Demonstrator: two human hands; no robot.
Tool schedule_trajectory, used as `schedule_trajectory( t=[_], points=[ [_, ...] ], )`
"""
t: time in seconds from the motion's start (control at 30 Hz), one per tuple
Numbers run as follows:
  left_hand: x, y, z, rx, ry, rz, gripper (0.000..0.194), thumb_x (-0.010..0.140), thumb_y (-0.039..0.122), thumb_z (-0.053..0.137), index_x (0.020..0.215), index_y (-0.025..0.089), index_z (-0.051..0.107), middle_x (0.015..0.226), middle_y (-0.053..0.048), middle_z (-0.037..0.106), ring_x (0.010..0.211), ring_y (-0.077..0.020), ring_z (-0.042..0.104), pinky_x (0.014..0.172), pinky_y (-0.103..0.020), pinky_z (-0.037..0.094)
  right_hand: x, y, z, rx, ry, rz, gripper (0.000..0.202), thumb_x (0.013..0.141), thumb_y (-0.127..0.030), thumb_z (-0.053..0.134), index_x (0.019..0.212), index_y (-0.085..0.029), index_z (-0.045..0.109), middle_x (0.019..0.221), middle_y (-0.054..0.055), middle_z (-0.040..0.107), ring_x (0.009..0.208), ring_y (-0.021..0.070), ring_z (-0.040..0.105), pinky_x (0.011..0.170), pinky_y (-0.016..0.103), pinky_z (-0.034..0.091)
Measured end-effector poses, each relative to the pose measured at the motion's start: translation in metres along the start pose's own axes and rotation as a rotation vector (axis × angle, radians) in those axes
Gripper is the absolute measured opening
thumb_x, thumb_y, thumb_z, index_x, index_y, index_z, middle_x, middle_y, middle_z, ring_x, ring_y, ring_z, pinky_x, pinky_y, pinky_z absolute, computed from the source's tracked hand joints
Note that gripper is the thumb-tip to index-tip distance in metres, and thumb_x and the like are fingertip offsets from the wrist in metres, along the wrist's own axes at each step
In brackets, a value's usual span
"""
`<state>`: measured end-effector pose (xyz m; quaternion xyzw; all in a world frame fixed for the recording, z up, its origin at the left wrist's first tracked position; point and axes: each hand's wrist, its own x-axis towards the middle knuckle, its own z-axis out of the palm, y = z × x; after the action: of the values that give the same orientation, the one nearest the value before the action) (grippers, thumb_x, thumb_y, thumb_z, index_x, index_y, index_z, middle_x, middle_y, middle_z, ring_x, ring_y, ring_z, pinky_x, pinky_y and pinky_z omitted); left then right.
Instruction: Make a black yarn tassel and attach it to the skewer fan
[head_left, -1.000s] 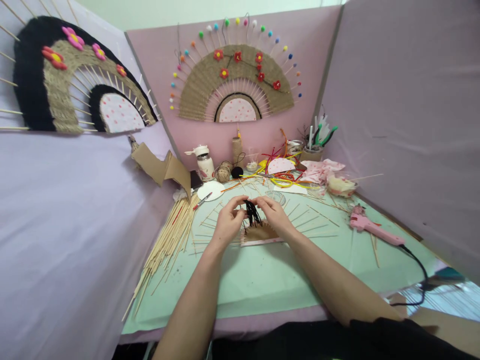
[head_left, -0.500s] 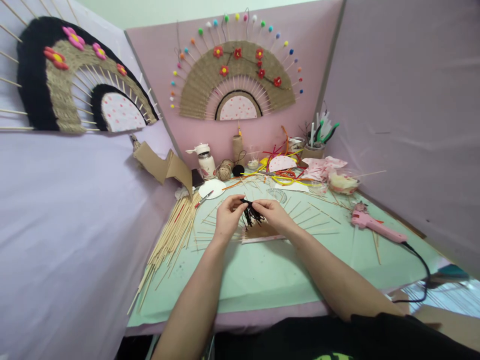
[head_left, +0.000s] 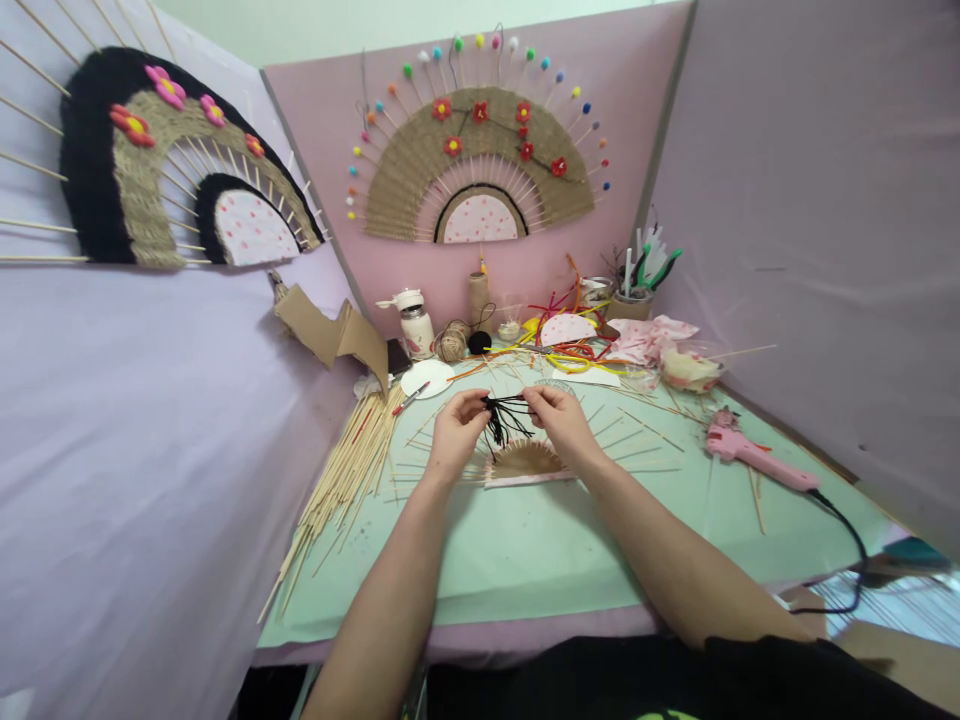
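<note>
Between my two hands is a small bunch of black yarn [head_left: 504, 420], its loose strands hanging down. My left hand [head_left: 459, 428] pinches the top of the bunch between thumb and fingers. My right hand [head_left: 556, 415] is closed on the ends of a few strands and holds them out sideways, stretched from the bunch. Below the hands, a half-round cardboard piece [head_left: 529, 460] with a pale edge lies on the table, and thin sticks [head_left: 626, 445] fan out around it.
Bamboo sticks [head_left: 337, 490] lie piled at the left. A pink glue gun [head_left: 761, 462] with a black cord rests at the right. Toward the back stand a white bottle [head_left: 415, 325], twine [head_left: 451, 342], a black yarn ball [head_left: 480, 343] and pipe cleaners [head_left: 570, 362]. Finished fans [head_left: 480, 130] hang on the walls.
My right hand has moved right, away from my left, drawing a few black strands out taut. My left hand has stayed in place on the bunch.
</note>
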<state>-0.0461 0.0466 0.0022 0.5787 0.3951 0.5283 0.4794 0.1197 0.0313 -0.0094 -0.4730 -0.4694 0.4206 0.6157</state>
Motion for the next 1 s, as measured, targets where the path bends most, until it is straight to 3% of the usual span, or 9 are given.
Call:
schedule_trajectory(
  t=[0.17, 0.3, 0.43, 0.57, 0.63, 0.73, 0.87, 1.0],
  points=[
    [-0.002, 0.004, 0.001, 0.041, 0.02, -0.024, 0.034, 0.064, 0.018, 0.064, 0.098, 0.016, 0.065, 0.087, -0.003, 0.067, 0.064, -0.0089, 0.057, 0.054, -0.019, 0.042, 0.001, -0.001, -0.002, 0.01, 0.126, -0.045, 0.034, 0.075, -0.054, 0.063, 0.082, -0.021, 0.06, 0.063, -0.003, 0.051, 0.057, 0.0125, 0.045, 0.055, 0.026, 0.038],
    [-0.004, 0.006, 0.001, 0.037, -0.06, 0.001, 0.038, 0.067, 0.02, 0.066, 0.105, 0.017, 0.063, 0.098, -0.005, 0.066, 0.062, -0.0068, 0.056, 0.054, -0.019, 0.041, 0.002, 0.0, -0.002, -0.091, 0.209, -0.156, 0.035, 0.079, -0.053, 0.059, 0.088, -0.02, 0.06, 0.087, 0.003, 0.064, 0.084, 0.018, 0.057, 0.08, 0.032, 0.045],
    [-0.006, 0.005, 0.002, 0.05, -0.141, 0.011, 0.041, 0.069, 0.02, 0.066, 0.11, 0.017, 0.061, 0.108, -0.007, 0.066, 0.066, -0.0073, 0.058, 0.06, -0.02, 0.045, -0.001, -0.001, 0.002, -0.075, 0.048, -0.137, 0.037, 0.078, -0.053, 0.061, 0.095, -0.02, 0.061, 0.099, 0.006, 0.067, 0.1, 0.0213, 0.06, 0.09, 0.035, 0.044],
    [-0.007, 0.005, 0.004, 0.083, -0.142, 0.043, 0.039, 0.07, 0.017, 0.064, 0.109, 0.017, 0.062, 0.105, -0.006, 0.066, 0.062, -0.006, 0.055, 0.059, -0.019, 0.044, -0.009, -0.004, 0.009, 0.062, -0.24, 0.064, 0.039, 0.065, -0.041, 0.076, 0.095, -0.021, 0.061, 0.09, 0.003, 0.071, 0.09, 0.0199, 0.066, 0.084, 0.034, 0.048],
    [-0.007, 0.006, 0.004, 0.092, -0.134, 0.052, 0.039, 0.069, 0.015, 0.063, 0.108, 0.017, 0.062, 0.104, -0.006, 0.066, 0.059, -0.0052, 0.053, 0.058, -0.019, 0.043, -0.011, -0.004, 0.01, 0.133, -0.309, 0.149, 0.039, 0.061, -0.033, 0.079, 0.093, -0.021, 0.061, 0.088, 0.001, 0.072, 0.085, 0.0187, 0.067, 0.08, 0.033, 0.049],
    [-0.006, 0.007, 0.004, 0.1, -0.127, 0.048, 0.04, 0.069, 0.014, 0.062, 0.108, 0.017, 0.061, 0.103, -0.006, 0.065, 0.057, -0.0049, 0.052, 0.056, -0.02, 0.042, -0.009, -0.001, 0.007, 0.181, -0.302, 0.183, 0.034, 0.061, -0.028, 0.079, 0.09, -0.02, 0.064, 0.083, -0.001, 0.073, 0.078, 0.0159, 0.067, 0.076, 0.029, 0.049],
    [-0.005, 0.008, 0.003, 0.094, -0.1, 0.039, 0.038, 0.068, 0.014, 0.061, 0.106, 0.017, 0.062, 0.098, -0.005, 0.066, 0.057, -0.0065, 0.054, 0.056, -0.021, 0.043, -0.006, 0.005, 0.003, 0.201, -0.29, 0.202, 0.033, 0.068, -0.033, 0.076, 0.096, -0.02, 0.066, 0.075, -0.001, 0.072, 0.068, 0.0132, 0.065, 0.068, 0.026, 0.047],
    [-0.004, 0.008, 0.003, 0.078, -0.077, 0.043, 0.038, 0.067, 0.013, 0.06, 0.104, 0.016, 0.062, 0.092, -0.004, 0.067, 0.056, -0.0066, 0.053, 0.056, -0.021, 0.042, -0.007, 0.004, 0.002, 0.222, -0.294, 0.227, 0.038, 0.065, -0.033, 0.078, 0.098, -0.02, 0.066, 0.074, 0.0, 0.072, 0.067, 0.0134, 0.065, 0.066, 0.026, 0.048]
  ],
)
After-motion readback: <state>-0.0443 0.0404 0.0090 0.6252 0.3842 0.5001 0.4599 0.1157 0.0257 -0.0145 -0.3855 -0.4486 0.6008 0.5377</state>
